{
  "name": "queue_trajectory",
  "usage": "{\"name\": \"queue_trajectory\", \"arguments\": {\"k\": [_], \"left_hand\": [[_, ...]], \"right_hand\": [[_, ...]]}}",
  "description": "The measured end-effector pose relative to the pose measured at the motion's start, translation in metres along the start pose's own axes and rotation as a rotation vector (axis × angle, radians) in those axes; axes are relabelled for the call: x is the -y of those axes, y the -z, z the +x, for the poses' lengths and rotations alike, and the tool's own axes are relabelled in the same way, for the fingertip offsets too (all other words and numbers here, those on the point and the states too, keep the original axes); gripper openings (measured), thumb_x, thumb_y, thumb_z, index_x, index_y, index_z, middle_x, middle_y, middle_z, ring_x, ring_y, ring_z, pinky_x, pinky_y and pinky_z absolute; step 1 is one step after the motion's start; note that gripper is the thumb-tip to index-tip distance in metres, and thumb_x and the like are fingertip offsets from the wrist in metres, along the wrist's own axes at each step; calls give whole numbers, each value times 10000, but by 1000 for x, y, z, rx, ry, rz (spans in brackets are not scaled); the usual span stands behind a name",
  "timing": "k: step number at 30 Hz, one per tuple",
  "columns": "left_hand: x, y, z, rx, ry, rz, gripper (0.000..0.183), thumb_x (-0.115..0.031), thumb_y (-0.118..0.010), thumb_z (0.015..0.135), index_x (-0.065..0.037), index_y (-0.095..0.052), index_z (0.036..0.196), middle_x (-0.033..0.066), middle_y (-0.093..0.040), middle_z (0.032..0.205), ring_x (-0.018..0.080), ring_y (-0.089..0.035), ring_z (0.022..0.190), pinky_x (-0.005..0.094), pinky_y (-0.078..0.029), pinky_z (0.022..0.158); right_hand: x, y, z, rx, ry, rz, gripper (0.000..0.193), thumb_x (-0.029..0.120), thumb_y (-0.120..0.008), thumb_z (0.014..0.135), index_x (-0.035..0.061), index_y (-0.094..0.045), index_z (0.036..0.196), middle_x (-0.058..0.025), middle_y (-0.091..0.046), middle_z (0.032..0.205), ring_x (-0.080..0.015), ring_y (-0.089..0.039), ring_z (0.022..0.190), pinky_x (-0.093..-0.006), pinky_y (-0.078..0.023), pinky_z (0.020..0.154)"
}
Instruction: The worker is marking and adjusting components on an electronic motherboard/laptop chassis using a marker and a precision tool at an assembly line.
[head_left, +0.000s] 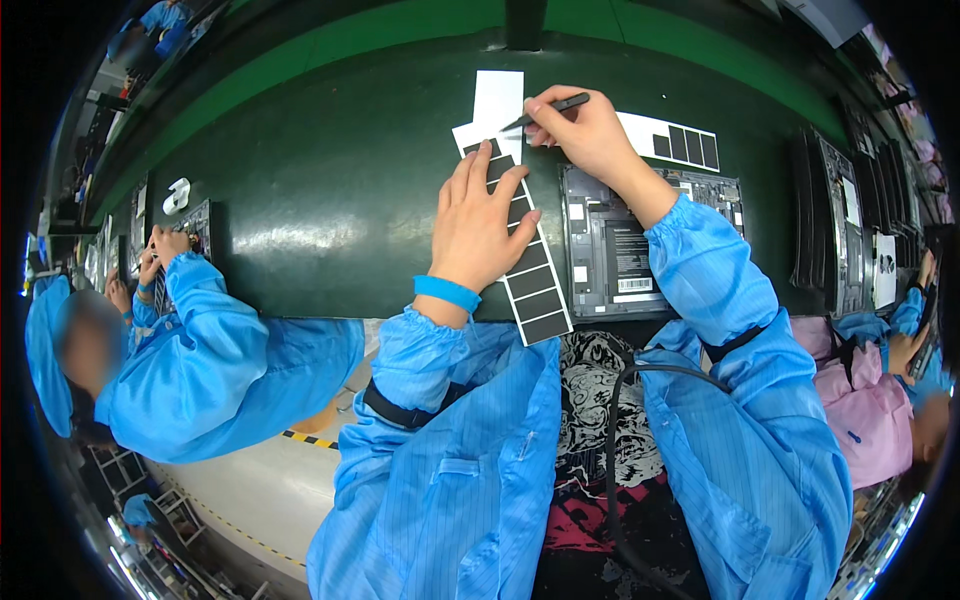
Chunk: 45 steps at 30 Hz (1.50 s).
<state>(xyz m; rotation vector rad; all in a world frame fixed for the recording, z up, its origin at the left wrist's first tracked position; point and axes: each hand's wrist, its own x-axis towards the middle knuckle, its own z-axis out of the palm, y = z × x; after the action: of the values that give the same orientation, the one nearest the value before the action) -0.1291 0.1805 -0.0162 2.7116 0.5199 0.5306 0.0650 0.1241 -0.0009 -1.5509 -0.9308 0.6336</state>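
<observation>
My left hand lies spread over a white backing strip that carries a row of black rectangular stickers, fingertips near its upper end. My right hand grips slim black tweezers. Their point rests at or just above the strip's top edge, beyond my left fingertips; whether it touches is too fine to tell. Under the strip's far end is a blank white sheet. Below my right forearm sits an opened laptop chassis with its battery and circuit board exposed, partly covered by my sleeve.
Another white strip with black stickers lies beyond the chassis. At the right, several laptop chassis stand in a row. A co-worker in blue works at the left, near a white tape roll; a person in pink sits at right.
</observation>
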Motion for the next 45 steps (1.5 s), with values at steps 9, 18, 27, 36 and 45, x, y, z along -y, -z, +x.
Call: {"name": "queue_trajectory", "arguments": {"k": [9, 18, 27, 36, 45], "left_hand": [[1, -1, -1, -3, -21, 23, 595, -338, -659, 837, -90, -499, 1355, 224, -386, 1457, 391, -360, 1352, 475, -301, 1097], [4, -3, -1, -21, -17, -3, 636, -327, -676, 828, -3, -463, 1332, 250, -387, 1456, 394, -355, 1356, 476, -289, 1103], [-3, -7, 5, -18, -20, -59, 532, -291, -712, 807, 7, -523, 1206, 271, -385, 1451, 401, -358, 1353, 471, -299, 1098], [18, 16, 30, 169, 42, -63, 455, -270, -738, 793, -73, -520, 1141, 175, -424, 1455, 370, -382, 1346, 599, -204, 1119], [-136, 13, 70, 324, -219, -212, 316, -214, -690, 824, 21, -638, 1029, 197, -651, 948, 392, -614, 907, 431, -488, 821]], "right_hand": [[9, -6, 0, 89, -96, -151, 247, 214, -648, 931, -31, -667, 936, -86, -689, 770, -119, -663, 673, -247, -523, 593], [3, -14, -2, 55, 8, 28, 207, 119, -616, 914, -60, -686, 992, -114, -709, 783, -154, -703, 715, -268, -560, 652], [26, 13, -27, -46, 95, 180, 209, 95, -618, 944, -58, -668, 1077, -110, -695, 894, -161, -692, 785, -258, -557, 687], [-2, 210, -149, -374, -17, 280, 194, 123, -610, 948, -63, -645, 987, -162, -693, 909, -262, -718, 841, -315, -600, 728], [-30, 222, -163, -416, -175, 295, 209, 168, -632, 945, -35, -635, 997, -90, -666, 752, -101, -585, 484, -197, -403, 420]]}}
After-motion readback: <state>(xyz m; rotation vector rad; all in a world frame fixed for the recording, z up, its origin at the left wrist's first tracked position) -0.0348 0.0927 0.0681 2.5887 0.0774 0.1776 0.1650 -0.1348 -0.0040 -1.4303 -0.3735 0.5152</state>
